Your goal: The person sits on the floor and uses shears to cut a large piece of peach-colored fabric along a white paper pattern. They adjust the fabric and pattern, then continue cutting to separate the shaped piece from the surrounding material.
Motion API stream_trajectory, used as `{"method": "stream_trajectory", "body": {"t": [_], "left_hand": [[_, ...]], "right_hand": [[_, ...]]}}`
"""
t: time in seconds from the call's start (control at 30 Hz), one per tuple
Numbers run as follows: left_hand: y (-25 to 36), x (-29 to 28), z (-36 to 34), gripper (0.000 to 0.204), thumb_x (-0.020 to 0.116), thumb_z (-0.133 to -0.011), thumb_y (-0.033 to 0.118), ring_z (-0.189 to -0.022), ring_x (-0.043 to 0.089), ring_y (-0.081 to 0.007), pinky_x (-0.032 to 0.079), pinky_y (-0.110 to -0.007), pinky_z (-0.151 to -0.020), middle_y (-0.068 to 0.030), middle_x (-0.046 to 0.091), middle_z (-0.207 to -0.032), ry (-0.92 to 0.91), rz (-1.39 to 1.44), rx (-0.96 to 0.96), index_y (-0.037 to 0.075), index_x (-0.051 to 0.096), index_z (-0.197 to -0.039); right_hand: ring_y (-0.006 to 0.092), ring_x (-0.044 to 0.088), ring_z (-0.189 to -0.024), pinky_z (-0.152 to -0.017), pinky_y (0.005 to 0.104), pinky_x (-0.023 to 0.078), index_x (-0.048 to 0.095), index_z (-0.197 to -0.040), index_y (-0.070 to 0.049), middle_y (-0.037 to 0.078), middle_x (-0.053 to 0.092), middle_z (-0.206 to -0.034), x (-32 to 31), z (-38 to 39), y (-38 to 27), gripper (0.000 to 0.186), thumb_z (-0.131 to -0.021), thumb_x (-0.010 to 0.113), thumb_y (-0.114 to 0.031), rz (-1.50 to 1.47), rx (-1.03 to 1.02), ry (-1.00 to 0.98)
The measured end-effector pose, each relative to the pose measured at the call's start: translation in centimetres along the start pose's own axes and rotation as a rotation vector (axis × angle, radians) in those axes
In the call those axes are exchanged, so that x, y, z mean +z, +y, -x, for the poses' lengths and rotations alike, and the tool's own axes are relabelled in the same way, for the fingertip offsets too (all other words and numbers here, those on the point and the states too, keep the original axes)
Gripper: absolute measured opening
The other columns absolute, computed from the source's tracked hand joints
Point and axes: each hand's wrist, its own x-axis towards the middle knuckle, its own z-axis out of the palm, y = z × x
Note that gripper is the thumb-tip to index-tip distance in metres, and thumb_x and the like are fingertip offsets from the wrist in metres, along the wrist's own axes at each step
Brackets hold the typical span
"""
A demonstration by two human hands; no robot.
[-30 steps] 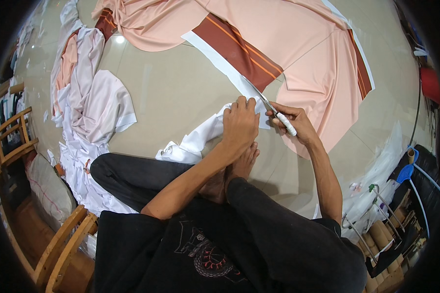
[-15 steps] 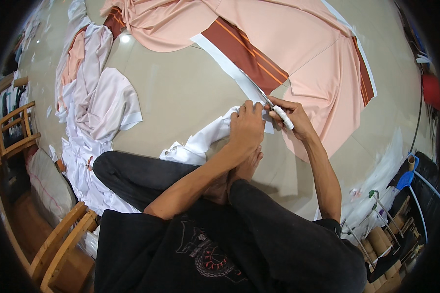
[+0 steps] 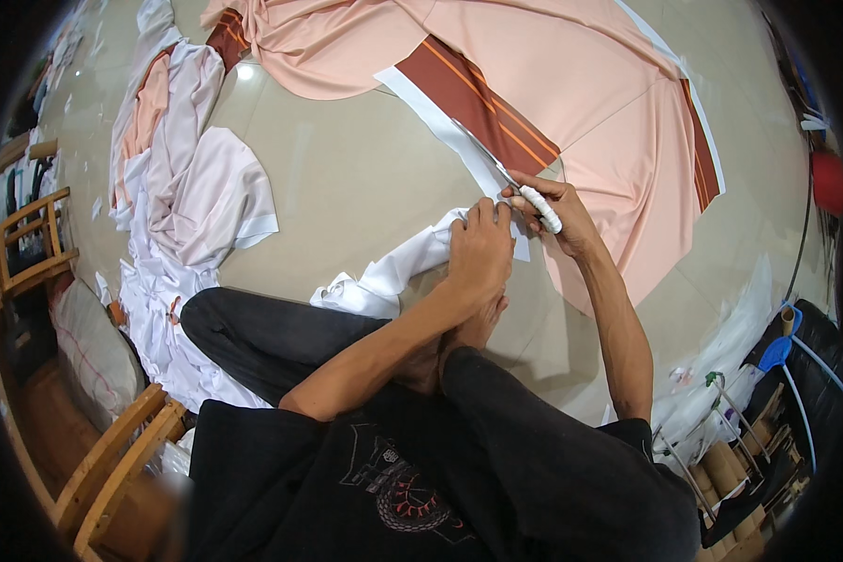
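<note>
My right hand (image 3: 564,217) is closed on large metal scissors (image 3: 539,204) with a white-wrapped handle, their long blades lying along the white edge (image 3: 426,112) of a fabric piece with a rust band (image 3: 468,94) and orange stripes, joined to spread peach fabric (image 3: 628,206). Just left of the scissors, my left hand (image 3: 480,245) has its fingers curled over white cloth at that edge, above my bare foot. A loose, crumpled white strip (image 3: 375,281) trails leftward from under those fingers. The fingertips' exact grip is partly hidden.
Long heaps of white and pale pink fabric (image 3: 187,206) lie at left, beside wooden frames (image 3: 28,244) and a sack (image 3: 94,347). At right are crumpled translucent plastic (image 3: 721,328), metal rods, cardboard tubes (image 3: 721,464), a blue plastic item (image 3: 777,351) and a red object (image 3: 829,183).
The scissors and my right hand have risen a little in the picture. My left hand has shifted slightly right and down. The whole scene has drifted a little rightward in the view.
</note>
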Motion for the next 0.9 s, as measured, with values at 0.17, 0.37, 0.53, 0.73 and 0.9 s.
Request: {"method": "stream_trajectory", "body": {"t": [0.17,0.37,0.53,0.73,0.9], "left_hand": [[0.1,-0.1,-0.1,0.047,0.079,-0.088,0.016,-0.113,0.059,-0.0344,0.046,-0.05,-0.086,-0.0167,0.054,-0.117,-0.006,0.002,-0.016,0.0,0.057,-0.125],[0.3,0.1,-0.1,0.047,0.079,-0.089,0.017,-0.114,0.059,-0.0335,0.046,-0.049,-0.087,-0.0163,0.055,-0.118,-0.041,-0.038,-0.037,0.001,0.057,-0.127],[0.2,-0.2,-0.1,0.048,0.079,-0.089,0.018,-0.115,0.059,-0.0341,0.047,-0.049,-0.087,-0.0168,0.055,-0.119,-0.037,-0.027,-0.025,0.001,0.057,-0.129],[0.3,-0.3,-0.1,0.05,0.079,-0.089,0.018,-0.114,0.06,-0.0336,0.047,-0.048,-0.087,-0.0166,0.055,-0.117,-0.043,-0.043,-0.019,0.002,0.056,-0.13],[0.1,0.0,-0.1,0.051,0.079,-0.089,0.019,-0.113,0.06,-0.0331,0.047,-0.048,-0.086,-0.0163,0.055,-0.117,-0.049,-0.081,-0.013,0.002,0.056,-0.13]], "right_hand": [[0.0062,0.055,-0.059,-0.049,0.0212,0.042,0.064,-0.143,0.002,0.007,0.076,-0.114,0.1,-0.4,0.0,0.056,-0.091,0.083,-0.008,0.031,0.021,-0.002],[0.0064,0.056,-0.059,-0.048,0.0218,0.042,0.06,-0.146,0.004,0.008,0.077,-0.112,0.8,-0.8,-0.2,0.062,-0.09,0.085,-0.011,-0.021,-0.042,-0.016],[0.0064,0.054,-0.057,-0.049,0.0221,0.041,0.057,-0.148,0.006,0.008,0.076,-0.111,2.5,-2.1,-1.1,0.064,-0.092,0.083,-0.012,-0.045,-0.052,-0.007],[0.0069,0.056,-0.056,-0.048,0.0219,0.04,0.059,-0.146,0.006,0.009,0.077,-0.108,2.5,-3.3,-0.7,0.066,-0.089,0.086,-0.013,-0.066,-0.077,-0.033],[0.0057,0.055,-0.057,-0.047,0.0208,0.04,0.062,-0.144,0.005,0.007,0.077,-0.107,2.7,-3.6,-0.8,0.063,-0.088,0.087,-0.013,-0.019,-0.067,-0.023]]}}
